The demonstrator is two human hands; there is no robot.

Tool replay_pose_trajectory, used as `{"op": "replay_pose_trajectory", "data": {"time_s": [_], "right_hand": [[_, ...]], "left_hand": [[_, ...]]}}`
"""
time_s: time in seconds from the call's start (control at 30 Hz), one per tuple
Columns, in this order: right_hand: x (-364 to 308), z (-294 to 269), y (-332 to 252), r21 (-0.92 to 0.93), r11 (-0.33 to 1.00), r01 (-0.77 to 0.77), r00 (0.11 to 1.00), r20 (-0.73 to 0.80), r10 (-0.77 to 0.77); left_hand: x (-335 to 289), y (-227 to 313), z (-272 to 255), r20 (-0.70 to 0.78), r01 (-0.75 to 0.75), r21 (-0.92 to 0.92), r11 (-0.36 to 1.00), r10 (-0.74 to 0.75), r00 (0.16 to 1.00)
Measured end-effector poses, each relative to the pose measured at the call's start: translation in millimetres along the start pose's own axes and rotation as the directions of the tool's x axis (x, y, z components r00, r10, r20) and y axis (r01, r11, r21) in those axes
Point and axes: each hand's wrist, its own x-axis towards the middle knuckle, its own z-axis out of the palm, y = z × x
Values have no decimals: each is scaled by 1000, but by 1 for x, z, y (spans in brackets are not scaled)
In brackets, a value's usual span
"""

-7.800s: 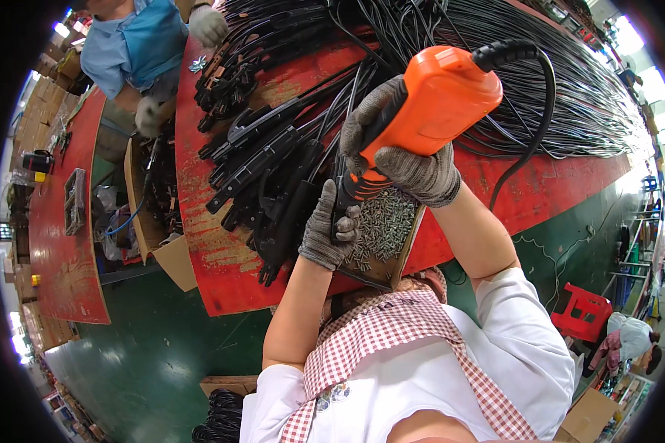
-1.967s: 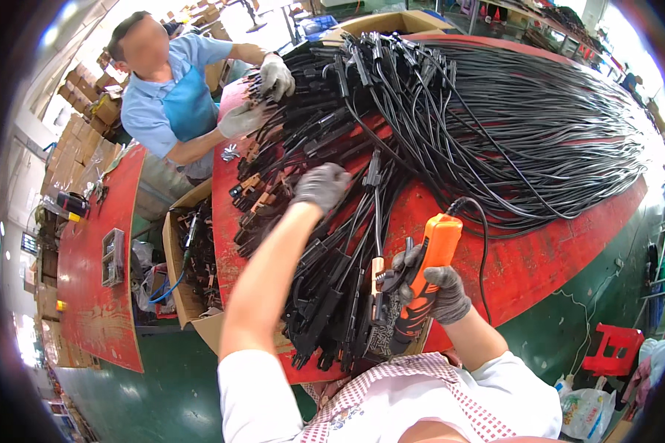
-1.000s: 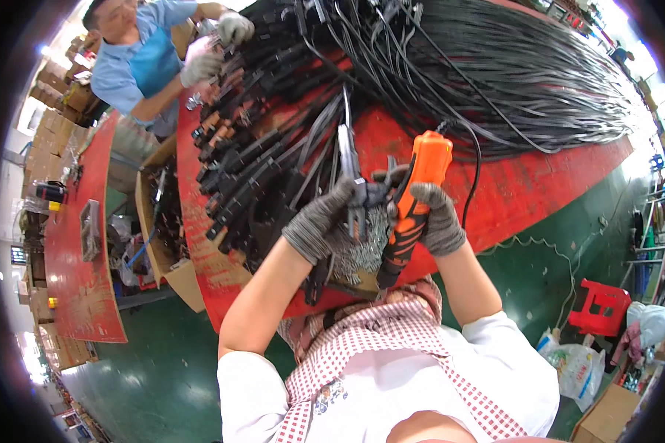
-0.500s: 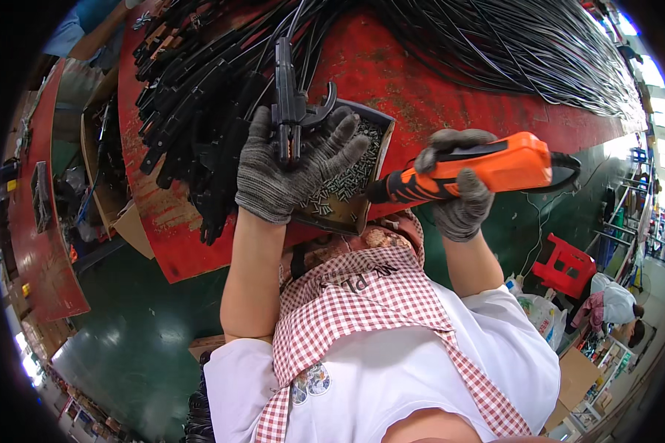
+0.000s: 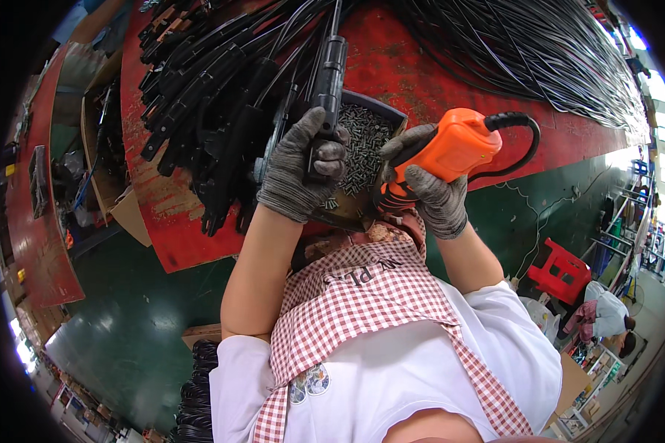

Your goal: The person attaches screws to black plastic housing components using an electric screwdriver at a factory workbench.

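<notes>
My left hand (image 5: 303, 170), in a grey knit glove, is closed around a black plastic cable-end handle (image 5: 331, 77). It stands over the left side of a dark box (image 5: 380, 105) with many small screws (image 5: 363, 140) in it. A cable leads away from the handle's far end. My right hand (image 5: 437, 193), gloved alike, grips an orange electric power driver (image 5: 462, 144) just right of the box. The driver's dark nose points down and left near the box's near right corner; its tip is hard to make out. A black cord loops from its rear.
The red worktable (image 5: 174, 236) carries a heap of black handles (image 5: 214, 111) at left and a bundle of black cables (image 5: 524, 55) at far right. A red plastic stool (image 5: 560, 271) stands on the green floor. Another person (image 5: 606, 310) is at lower right.
My left hand has turned over and closed around the black handle, which lay on the open palm before. My right hand has brought the driver left to the box, nose tilted down.
</notes>
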Motion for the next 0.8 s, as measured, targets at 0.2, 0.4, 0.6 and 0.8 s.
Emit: {"op": "replay_pose_trajectory", "data": {"time_s": [0.2, 0.4, 0.6, 0.8], "right_hand": [[6, 19, 1, -109, 993, -33, 997, 67, 40], [7, 20, 9, -155, 986, -61, 991, 112, 79], [10, 24, 10, -205, 973, -109, 988, 82, 128], [13, 27, 9, -157, 981, -113, 990, 65, 124]], "left_hand": [[4, -2, -13, -88, -85, 181, 980, 102, 991], [4, 5, -21, -43, -17, 75, 997, 20, 999], [3, 7, -22, -16, -6, 45, 999, 7, 1000], [4, 8, -22, 11, 5, 47, 999, -5, 1000]]}}
